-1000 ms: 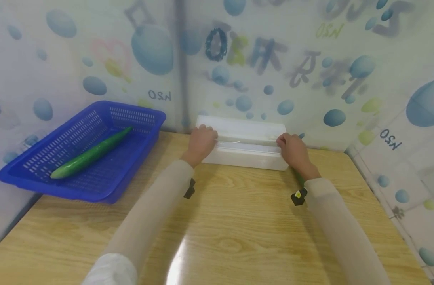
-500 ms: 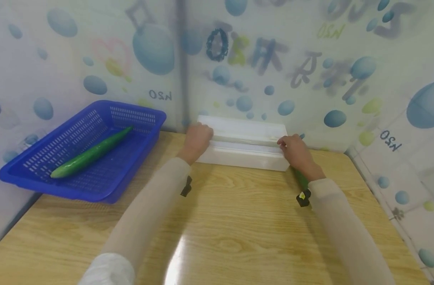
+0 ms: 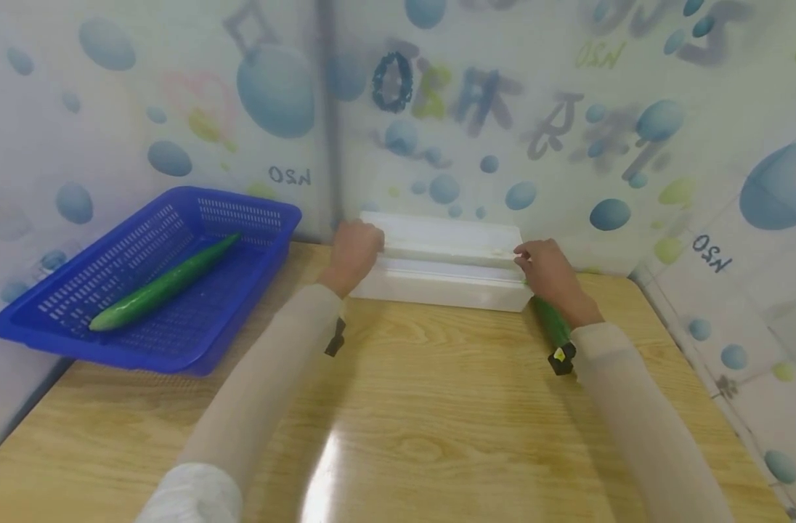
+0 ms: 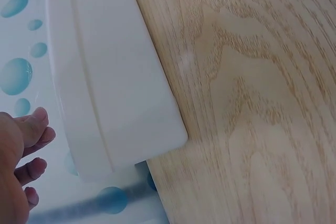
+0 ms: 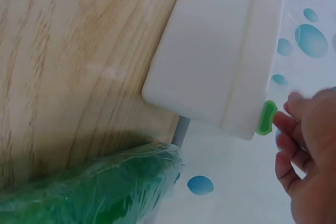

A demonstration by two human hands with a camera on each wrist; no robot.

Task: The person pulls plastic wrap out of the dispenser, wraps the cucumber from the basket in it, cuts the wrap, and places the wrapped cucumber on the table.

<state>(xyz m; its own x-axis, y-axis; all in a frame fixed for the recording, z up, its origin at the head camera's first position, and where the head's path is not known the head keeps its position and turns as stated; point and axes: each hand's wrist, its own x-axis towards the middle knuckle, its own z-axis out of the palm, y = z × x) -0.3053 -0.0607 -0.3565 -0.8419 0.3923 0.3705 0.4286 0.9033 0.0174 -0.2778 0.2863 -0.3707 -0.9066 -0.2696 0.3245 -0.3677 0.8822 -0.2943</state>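
A long white cling film dispenser [image 3: 447, 294] lies against the back wall with its lid [image 3: 450, 229] raised. Just above its left end, my left hand [image 3: 352, 256] pinches thumb and forefinger together at the edge of thin clear cling film, which barely shows. At the other end my right hand [image 3: 555, 276] pinches likewise, beside a green cutter slider [image 5: 267, 118] on the dispenser's corner. The sheet itself is mostly too transparent to see. Beneath my right wrist lies a cucumber [image 5: 115, 190] wrapped in clear film, partly hidden by the hand in the head view.
A blue plastic basket [image 3: 195, 356] holding one unwrapped cucumber [image 3: 165, 283] stands at the left of the wooden table [image 3: 411, 414]. Walls covered with a bubble pattern close off the back and the right side.
My hands have moved apart: the left has shifted left past the dispenser's end, the right slightly rightward. More of the wrapped cucumber shows beneath the right wrist.
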